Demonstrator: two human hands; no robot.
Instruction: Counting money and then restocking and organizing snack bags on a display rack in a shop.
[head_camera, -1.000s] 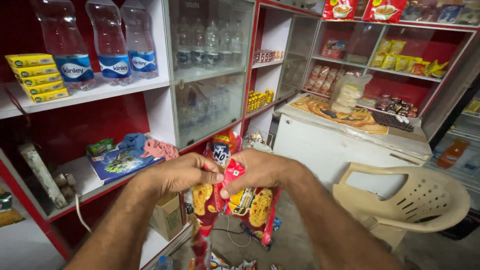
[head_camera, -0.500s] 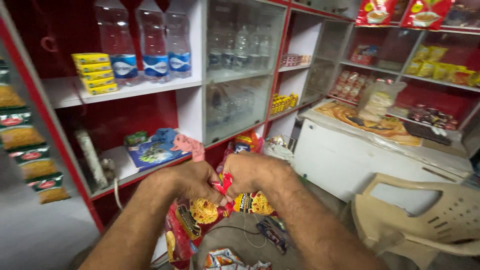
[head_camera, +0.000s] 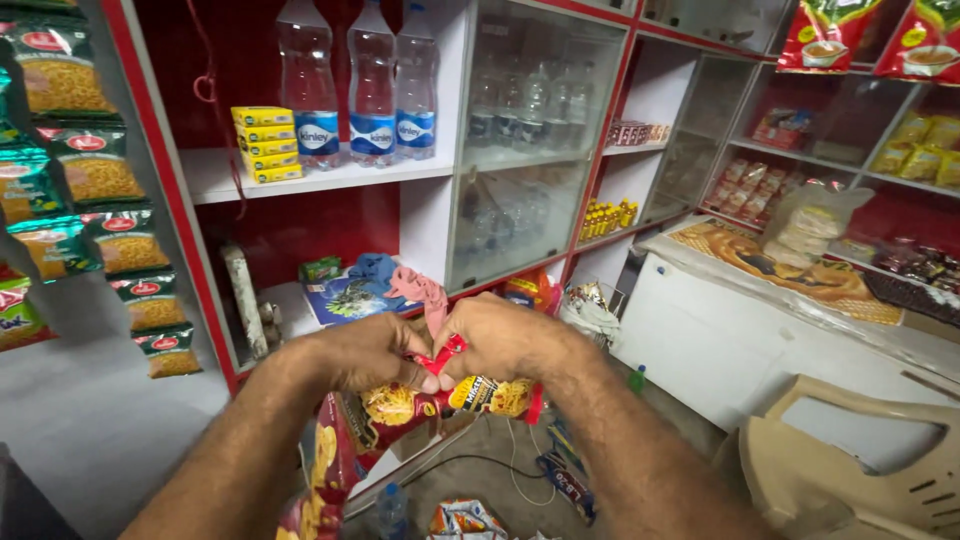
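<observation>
head view: a strip of red snack packets (head_camera: 400, 420) is pinched at its top edge between both hands, low in the middle of the frame. the left hand (head_camera: 375, 350) and the right hand (head_camera: 500, 338) are pressed together, fingers curled tight on the packet edge – the strip hangs down between the forearms. behind them a red and white shelf (head_camera: 330, 178) carries three water bottles (head_camera: 370, 85) and stacked yellow boxes (head_camera: 265, 143). a beige plastic chair (head_camera: 850, 470) is seen lower right – well apart.

Both forearms are bare and hairy, no sleeves, and the 2 hands (head_camera: 440, 350) wear nothing.
</observation>
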